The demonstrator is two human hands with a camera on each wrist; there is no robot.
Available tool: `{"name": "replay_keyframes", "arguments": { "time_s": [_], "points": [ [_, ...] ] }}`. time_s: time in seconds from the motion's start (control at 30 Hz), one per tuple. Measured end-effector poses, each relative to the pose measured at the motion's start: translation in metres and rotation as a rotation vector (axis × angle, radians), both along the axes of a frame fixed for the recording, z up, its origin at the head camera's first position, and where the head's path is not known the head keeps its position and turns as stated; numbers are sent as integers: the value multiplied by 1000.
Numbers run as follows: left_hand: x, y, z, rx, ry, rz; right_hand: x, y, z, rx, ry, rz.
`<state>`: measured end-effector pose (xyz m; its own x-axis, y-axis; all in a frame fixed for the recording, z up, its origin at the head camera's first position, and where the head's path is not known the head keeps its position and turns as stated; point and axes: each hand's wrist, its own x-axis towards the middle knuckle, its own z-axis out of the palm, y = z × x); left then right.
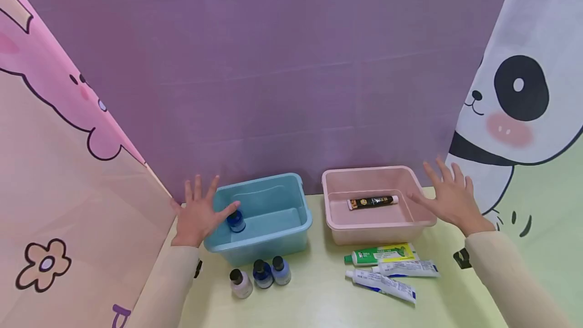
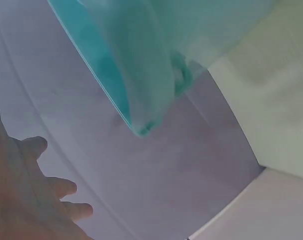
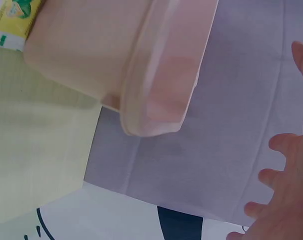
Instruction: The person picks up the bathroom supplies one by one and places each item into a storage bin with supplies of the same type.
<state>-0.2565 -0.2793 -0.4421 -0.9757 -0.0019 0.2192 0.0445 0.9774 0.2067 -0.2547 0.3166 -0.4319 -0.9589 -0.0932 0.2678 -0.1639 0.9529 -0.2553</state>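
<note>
My left hand (image 1: 197, 218) spreads its fingers over the left end of a blue basin (image 1: 257, 248), its thumb overlapping the rim in the head view. Inside that basin stands a dark blue bottle (image 1: 236, 222) with a black cap, partly covered by the thumb. My right hand (image 1: 451, 201) is likewise spread, beside the right end of a pink basin (image 1: 378, 234). A black tube (image 1: 372, 202) with a pale cap lies in the pink basin. Both hands hold nothing.
In front of the blue basin stand a pale pink bottle (image 1: 242, 286), a dark blue bottle (image 1: 263, 276) and a light blue bottle (image 1: 281, 273). A green-yellow tube (image 1: 381, 254) and two white tubes (image 1: 382, 286) lie before the pink basin. A purple sheet (image 1: 273, 75) hangs behind.
</note>
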Motion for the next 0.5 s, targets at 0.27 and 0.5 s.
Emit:
{"name": "replay_keyframes", "arguments": {
  "time_s": [0.27,0.5],
  "points": [
    [19,34,-17,35,34,-35,29,-8,-20,3,38,12],
    [41,79,-28,171,175,-136,51,-15,-43,-85,77,16]
  ]
}}
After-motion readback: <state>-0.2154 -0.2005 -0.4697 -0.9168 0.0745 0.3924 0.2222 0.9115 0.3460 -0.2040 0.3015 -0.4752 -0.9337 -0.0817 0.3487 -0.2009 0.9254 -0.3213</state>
